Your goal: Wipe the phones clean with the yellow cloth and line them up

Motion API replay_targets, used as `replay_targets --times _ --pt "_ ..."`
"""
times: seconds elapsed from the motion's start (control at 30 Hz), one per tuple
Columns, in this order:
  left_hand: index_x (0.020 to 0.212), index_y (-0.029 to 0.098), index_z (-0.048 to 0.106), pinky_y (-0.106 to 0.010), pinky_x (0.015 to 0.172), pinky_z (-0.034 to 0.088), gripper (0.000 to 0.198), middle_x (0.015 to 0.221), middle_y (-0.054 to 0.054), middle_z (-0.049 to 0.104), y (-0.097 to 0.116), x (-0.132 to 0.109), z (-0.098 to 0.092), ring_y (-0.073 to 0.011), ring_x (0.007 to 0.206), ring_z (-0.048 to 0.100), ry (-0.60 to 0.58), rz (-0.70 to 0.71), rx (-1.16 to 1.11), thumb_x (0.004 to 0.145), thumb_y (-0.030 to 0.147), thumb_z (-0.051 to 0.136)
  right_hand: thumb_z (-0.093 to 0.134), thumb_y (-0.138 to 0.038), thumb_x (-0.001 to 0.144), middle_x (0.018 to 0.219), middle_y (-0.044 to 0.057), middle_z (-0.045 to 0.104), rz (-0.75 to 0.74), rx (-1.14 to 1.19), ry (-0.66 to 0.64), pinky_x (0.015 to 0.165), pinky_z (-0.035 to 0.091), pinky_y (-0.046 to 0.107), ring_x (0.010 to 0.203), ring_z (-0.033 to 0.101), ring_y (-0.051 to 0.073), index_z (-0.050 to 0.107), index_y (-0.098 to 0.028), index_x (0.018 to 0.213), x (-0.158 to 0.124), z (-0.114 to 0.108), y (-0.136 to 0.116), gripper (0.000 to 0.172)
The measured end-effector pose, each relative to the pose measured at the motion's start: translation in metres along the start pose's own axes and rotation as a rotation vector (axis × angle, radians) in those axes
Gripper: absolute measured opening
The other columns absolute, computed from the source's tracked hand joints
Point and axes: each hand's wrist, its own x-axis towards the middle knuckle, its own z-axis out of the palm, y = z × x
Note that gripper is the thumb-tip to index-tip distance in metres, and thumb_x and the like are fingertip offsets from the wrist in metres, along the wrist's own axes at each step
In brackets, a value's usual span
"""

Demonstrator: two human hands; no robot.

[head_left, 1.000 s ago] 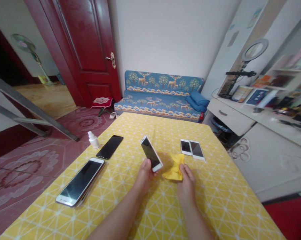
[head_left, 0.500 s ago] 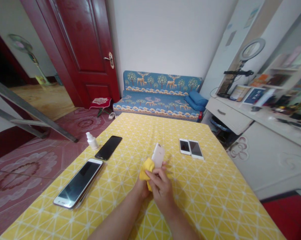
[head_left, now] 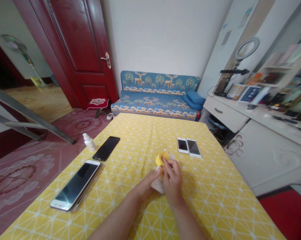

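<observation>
Above the middle of the table, my left hand (head_left: pixel 148 184) is closed on the edge of a pale smartphone (head_left: pixel 158 185), which lies tilted between my hands. My right hand (head_left: pixel 173 176) pinches a yellow cloth (head_left: pixel 162 158) and presses it on the phone's upper part. Cloth and fingers cover much of the phone; its lower end and a top corner show. To the left lie a large white-framed smartphone (head_left: pixel 76 183) and a black smartphone (head_left: pixel 106 148). A small white spray bottle (head_left: pixel 89 142) stands by them. Two white smartphones, one smaller (head_left: pixel 182 145) and one larger (head_left: pixel 194 148), lie side by side at right.
The table has a yellow patterned tablecloth (head_left: pixel 130 133). Behind it is a blue sofa (head_left: pixel 150 100), with a red stool (head_left: pixel 98 103) beside a red door (head_left: pixel 82 43). A white cabinet (head_left: pixel 268 143) with cluttered top stands right; a metal ladder-like frame (head_left: pixel 32 113) stands left.
My right hand has moved the cloth up and right over the phone's top end. The phone's lower end now shows between my hands, and my left hand grips its left side.
</observation>
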Motion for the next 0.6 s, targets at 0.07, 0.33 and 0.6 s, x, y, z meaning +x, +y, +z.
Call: replay_targets --times 0.07,0.33,0.6 --pt "0.098 0.008 0.069 -0.026 0.067 0.047 0.043 0.085 -0.012 0.07 0.0 0.0 -0.002 -0.017 0.07 0.065 -0.012 -0.014 0.056 0.077 0.046 0.068 0.045 -0.019 0.093 0.096 0.006 0.055 0.044 -0.03 0.041 0.078 0.047 0.035 0.09 0.054 0.019 0.055 -0.027 0.131 0.005 -0.006 0.005 0.039" --pt "0.099 0.008 0.068 -0.03 0.074 0.049 0.044 0.087 -0.014 0.073 0.001 0.004 -0.002 -0.021 0.076 0.067 0.084 -0.011 -0.064 0.079 0.046 0.065 0.042 -0.025 0.094 0.094 0.006 0.055 0.181 -0.04 0.057 0.077 0.049 0.035 0.087 0.055 0.019 0.062 -0.023 0.123 0.007 -0.016 0.018 0.035" --pt "0.111 0.008 0.064 -0.032 0.081 0.051 0.046 0.1 -0.014 0.071 0.01 0.007 -0.004 -0.0223 0.086 0.067 0.214 0.187 -0.199 0.087 0.045 0.053 0.043 -0.017 0.09 0.086 0.006 0.057 0.102 0.058 -0.097 0.07 0.05 0.032 0.08 0.057 0.019 0.064 -0.025 0.12 -0.009 0.004 -0.001 0.038"
